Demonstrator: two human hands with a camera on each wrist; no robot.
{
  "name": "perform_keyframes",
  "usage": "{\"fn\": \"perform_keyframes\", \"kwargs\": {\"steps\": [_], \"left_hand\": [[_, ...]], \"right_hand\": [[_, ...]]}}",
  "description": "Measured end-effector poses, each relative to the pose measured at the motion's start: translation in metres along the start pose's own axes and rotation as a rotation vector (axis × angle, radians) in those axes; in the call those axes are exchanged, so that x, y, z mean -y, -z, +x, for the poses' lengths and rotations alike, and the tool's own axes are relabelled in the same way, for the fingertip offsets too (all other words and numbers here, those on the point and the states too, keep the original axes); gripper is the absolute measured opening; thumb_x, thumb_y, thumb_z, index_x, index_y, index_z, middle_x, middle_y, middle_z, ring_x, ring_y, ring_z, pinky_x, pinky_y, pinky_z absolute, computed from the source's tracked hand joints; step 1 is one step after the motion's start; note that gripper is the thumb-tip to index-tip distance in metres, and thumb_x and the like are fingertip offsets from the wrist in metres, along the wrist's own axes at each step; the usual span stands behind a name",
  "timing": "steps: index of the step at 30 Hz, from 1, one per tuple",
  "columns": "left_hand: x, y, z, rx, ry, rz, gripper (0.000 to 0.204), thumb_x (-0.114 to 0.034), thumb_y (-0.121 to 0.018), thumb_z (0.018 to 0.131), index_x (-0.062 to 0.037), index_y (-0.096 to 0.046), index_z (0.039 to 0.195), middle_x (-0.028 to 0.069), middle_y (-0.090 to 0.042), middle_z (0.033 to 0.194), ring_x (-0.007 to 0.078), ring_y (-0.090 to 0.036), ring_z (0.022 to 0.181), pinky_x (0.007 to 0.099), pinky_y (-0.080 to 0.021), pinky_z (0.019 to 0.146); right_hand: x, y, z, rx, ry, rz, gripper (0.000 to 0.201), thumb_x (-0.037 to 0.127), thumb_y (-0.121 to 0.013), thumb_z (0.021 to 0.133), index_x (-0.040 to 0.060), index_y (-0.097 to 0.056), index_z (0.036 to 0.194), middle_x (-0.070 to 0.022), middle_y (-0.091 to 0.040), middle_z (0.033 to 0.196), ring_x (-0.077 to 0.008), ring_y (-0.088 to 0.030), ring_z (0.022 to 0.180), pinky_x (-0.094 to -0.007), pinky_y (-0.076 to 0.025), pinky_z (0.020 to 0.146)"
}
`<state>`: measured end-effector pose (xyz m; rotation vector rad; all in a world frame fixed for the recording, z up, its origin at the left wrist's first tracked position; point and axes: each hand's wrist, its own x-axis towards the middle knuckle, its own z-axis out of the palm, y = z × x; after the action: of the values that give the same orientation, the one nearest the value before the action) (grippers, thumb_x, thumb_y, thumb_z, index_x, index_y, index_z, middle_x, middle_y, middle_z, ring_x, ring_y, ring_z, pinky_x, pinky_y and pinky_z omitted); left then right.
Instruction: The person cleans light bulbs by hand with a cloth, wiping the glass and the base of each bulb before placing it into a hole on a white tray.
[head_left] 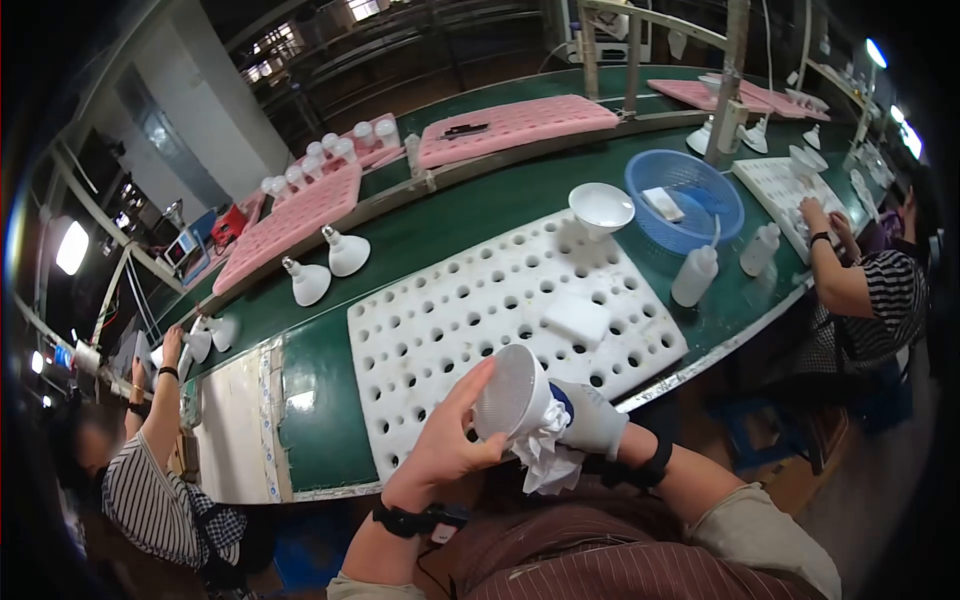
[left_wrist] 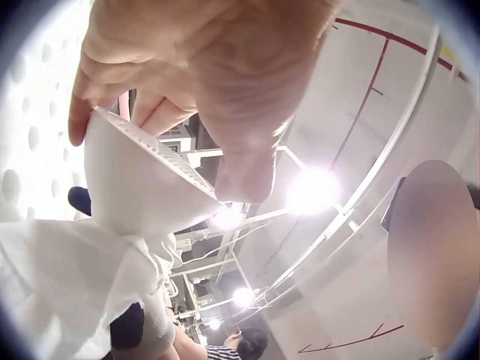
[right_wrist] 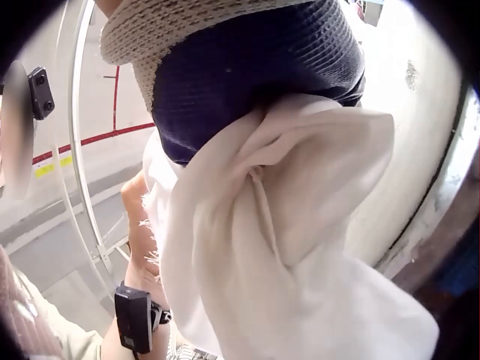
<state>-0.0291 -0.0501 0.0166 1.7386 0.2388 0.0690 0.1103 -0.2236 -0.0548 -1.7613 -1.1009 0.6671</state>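
Note:
Over the front edge of the white foam board [head_left: 440, 325], my bare left hand [head_left: 440, 440] holds a white reflector lamp bulb [head_left: 512, 390] by its wide rim. Fingers lie on one side and the thumb on the other, as the left wrist view shows of the bulb [left_wrist: 139, 180]. My right hand [head_left: 595, 418] wears a pale knit glove with a dark blue coating [right_wrist: 247, 82]. It grips a crumpled white cloth [right_wrist: 292, 225] around the narrow end of the bulb, which is hidden. Folds of the cloth [head_left: 548, 460] hang below.
On the foam board lie a small white foam block [head_left: 577, 320] and another bulb [head_left: 602, 207], face up. A blue basket [head_left: 690, 200] and squeeze bottles [head_left: 696, 277] stand to the right. Two bulbs [head_left: 345, 252] rest at the back left. People work on both sides.

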Motion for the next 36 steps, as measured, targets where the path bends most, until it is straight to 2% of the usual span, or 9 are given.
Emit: {"fn": "perform_keyframes", "kwargs": {"steps": [4,12,14,17,24,26,30,32,36], "left_hand": [[-0.005,-0.004,0.009,-0.035,0.119,0.188,0.088,-0.029,-0.069,0.072,0.0073,-0.031,0.143,0.0238,-0.035,0.146,0.0302,-0.036,0.137,0.0353,-0.028,0.113],[0.004,0.003,0.007,0.116,0.062,0.208,0.089,-0.022,-0.067,0.071,0.0063,-0.027,0.145,0.0246,-0.033,0.149,0.0304,-0.032,0.14,0.0332,-0.027,0.112],[0.007,0.008,0.007,0.181,0.07,0.143,0.089,-0.005,-0.061,0.069,-0.0029,-0.025,0.15,0.0118,-0.029,0.153,0.0211,-0.032,0.138,0.0355,-0.029,0.112],[0.008,0.009,0.005,0.174,0.074,0.037,0.09,-0.018,-0.067,0.071,0.0031,-0.026,0.147,0.0217,-0.032,0.151,0.0288,-0.031,0.141,0.033,-0.027,0.113],[-0.003,0.007,0.01,-0.048,0.138,-0.006,0.089,-0.017,-0.069,0.071,0.0008,-0.027,0.148,0.0191,-0.032,0.152,0.0268,-0.032,0.14,0.0352,-0.028,0.112],[0.002,0.014,0.011,-0.03,0.033,0.104,0.087,-0.016,-0.068,0.072,0.0003,-0.028,0.148,0.0193,-0.032,0.151,0.0255,-0.033,0.139,0.0368,-0.031,0.111],[0.031,0.02,0.018,-0.041,0.041,0.069,0.084,-0.016,-0.069,0.074,0.0008,-0.03,0.147,0.0194,-0.033,0.151,0.0258,-0.036,0.137,0.0373,-0.034,0.108],[0.038,0.02,0.018,-0.08,0.169,-0.096,0.081,-0.017,-0.07,0.076,0.003,-0.032,0.145,0.0204,-0.04,0.146,0.0264,-0.043,0.132,0.0381,-0.039,0.104],[-0.006,0.013,0.029,-0.064,0.424,0.036,0.072,-0.011,-0.058,0.083,0.0033,-0.03,0.146,0.0192,-0.054,0.13,0.021,-0.053,0.114,0.0314,-0.041,0.098]], "right_hand": [[0.013,-0.001,-0.006,0.076,-0.1,-0.174,0.048,0.032,-0.073,0.074,0.005,-0.059,0.111,-0.018,-0.066,0.101,-0.0362,-0.064,0.093,-0.0409,-0.049,0.081],[-0.008,-0.003,-0.014,0.073,-0.048,0.186,0.039,0.025,-0.069,0.078,0.0028,-0.06,0.11,-0.016,-0.066,0.1,-0.0309,-0.064,0.089,-0.0381,-0.049,0.082],[-0.017,-0.005,-0.015,0.068,-0.026,0.234,0.04,0.026,-0.069,0.079,0.0028,-0.06,0.109,-0.0159,-0.066,0.1,-0.0298,-0.064,0.089,-0.0376,-0.049,0.082],[-0.013,0.0,-0.012,0.111,-0.115,0.199,0.045,0.03,-0.072,0.077,0.0038,-0.06,0.111,-0.0165,-0.067,0.101,-0.0308,-0.065,0.092,-0.0382,-0.049,0.083],[0.014,0.013,0.015,0.124,-0.012,-0.003,0.044,0.032,-0.07,0.077,0.0053,-0.06,0.11,-0.0182,-0.068,0.098,-0.0372,-0.064,0.091,-0.0405,-0.049,0.081],[-0.002,0.02,0.028,0.183,0.079,0.082,0.043,0.03,-0.07,0.076,0.0054,-0.061,0.11,-0.0157,-0.069,0.098,-0.0303,-0.066,0.087,-0.0381,-0.05,0.08],[-0.038,0.017,0.049,0.237,0.019,0.189,0.04,0.028,-0.071,0.077,0.0038,-0.063,0.108,-0.0116,-0.07,0.099,-0.0194,-0.065,0.086,-0.0352,-0.051,0.08],[-0.044,0.017,0.058,0.31,-0.012,0.124,0.041,0.028,-0.071,0.077,0.0036,-0.063,0.109,-0.0127,-0.07,0.098,-0.0204,-0.065,0.085,-0.0351,-0.051,0.079],[-0.05,0.015,0.063,0.445,-0.056,0.078,0.042,0.031,-0.072,0.076,0.0038,-0.065,0.107,-0.0137,-0.07,0.096,-0.0219,-0.066,0.083,-0.0354,-0.051,0.078]]}}
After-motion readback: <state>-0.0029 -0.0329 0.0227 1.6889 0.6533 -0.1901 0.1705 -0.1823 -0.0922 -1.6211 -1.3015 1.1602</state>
